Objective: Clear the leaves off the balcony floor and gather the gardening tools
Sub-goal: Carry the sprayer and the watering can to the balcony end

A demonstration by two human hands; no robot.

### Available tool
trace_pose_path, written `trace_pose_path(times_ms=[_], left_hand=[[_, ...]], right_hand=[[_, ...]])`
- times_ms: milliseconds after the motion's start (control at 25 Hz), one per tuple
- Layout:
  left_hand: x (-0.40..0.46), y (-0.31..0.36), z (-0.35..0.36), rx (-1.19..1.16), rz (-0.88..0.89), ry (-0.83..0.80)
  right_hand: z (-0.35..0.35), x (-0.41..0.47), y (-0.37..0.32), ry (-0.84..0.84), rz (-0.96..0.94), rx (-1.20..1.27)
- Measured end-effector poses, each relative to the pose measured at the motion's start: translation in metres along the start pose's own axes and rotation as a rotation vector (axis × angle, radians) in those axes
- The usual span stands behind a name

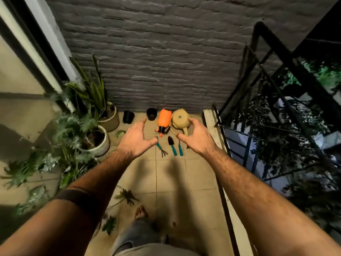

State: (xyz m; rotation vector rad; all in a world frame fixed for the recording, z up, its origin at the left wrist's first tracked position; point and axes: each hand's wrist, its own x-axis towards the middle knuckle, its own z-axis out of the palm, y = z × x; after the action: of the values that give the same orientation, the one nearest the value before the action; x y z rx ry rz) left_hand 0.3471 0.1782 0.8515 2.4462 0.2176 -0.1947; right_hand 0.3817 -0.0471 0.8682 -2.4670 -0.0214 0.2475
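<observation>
Both arms stretched forward over beige tiled balcony floor (pixel 184 182). Left hand (pixel 135 140) spread, fingers relaxed, holding nothing. Right hand (pixel 195 138) also spread and empty. Tools sit at the floor's far edge by grey brick wall (pixel 156 52): orange plastic spray bottle (pixel 164 120) lying down, tan plastic watering can (pixel 180 120) just right of it, three teal-handled hand tools (pixel 174 149) in front. Green fallen leaves (pixel 127 196) on near floor tiles.
</observation>
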Motion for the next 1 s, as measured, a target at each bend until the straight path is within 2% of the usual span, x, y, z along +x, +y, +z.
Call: trace_pose_path(times_ms=[200, 560, 720, 1000], left_hand=[[0.083, 0.035, -0.016, 0.064, 0.061, 0.013], [0.142, 0.119, 0.015, 0.089, 0.048, 0.092], [0.161, 0.134, 0.038, 0.109, -0.024, 0.026], [0.229, 0.12, 0.059, 0.131, -0.084, -0.085]], right_hand=[[-0.031, 0.076, 0.0, 0.046, 0.018, -0.009], [-0.096, 0.172, 0.065, -0.059, 0.004, -0.05], [-0.115, 0.195, 0.094, -0.112, 0.025, -0.074], [-0.113, 0.252, 0.105, -0.105, 0.078, -0.127]])
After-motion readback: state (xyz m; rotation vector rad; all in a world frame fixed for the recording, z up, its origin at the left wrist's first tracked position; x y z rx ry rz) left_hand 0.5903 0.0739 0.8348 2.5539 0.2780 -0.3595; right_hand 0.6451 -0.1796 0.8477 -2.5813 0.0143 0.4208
